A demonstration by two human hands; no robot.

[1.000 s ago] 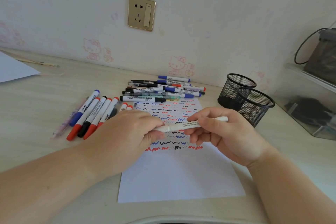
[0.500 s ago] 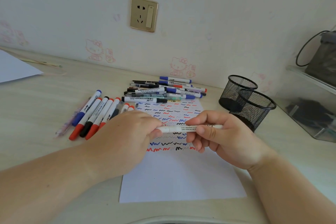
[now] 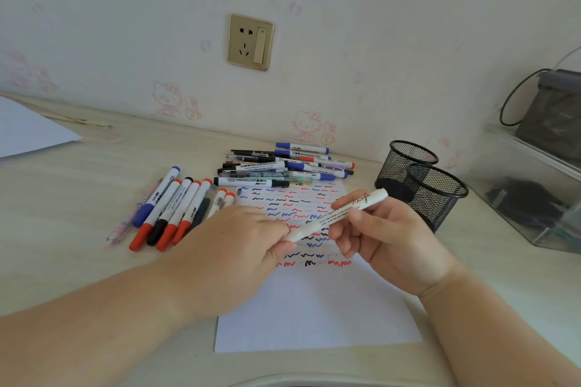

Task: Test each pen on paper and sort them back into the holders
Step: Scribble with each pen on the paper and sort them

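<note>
A slim white pen (image 3: 338,215) slants over the paper, its far end raised to the right. My right hand (image 3: 386,242) grips its barrel and my left hand (image 3: 239,248) pinches its lower left end. Under them lies a white sheet of paper (image 3: 314,314) with rows of red, blue and black squiggles on its upper half. A row of whiteboard markers (image 3: 171,209) lies left of the sheet. A pile of pens (image 3: 283,165) lies at its top edge. Two black mesh holders (image 3: 435,195) stand at the right, and I see no pens in them.
A clear plastic box (image 3: 534,198) and a grey bag with a black cord (image 3: 553,113) sit at the far right. Another sheet of paper (image 3: 28,132) lies at the far left. A wall socket (image 3: 250,42) is above the desk.
The pen's right end has tilted upward; it lay nearly level before. Both hands stay on it, with the right hand shifted slightly right.
</note>
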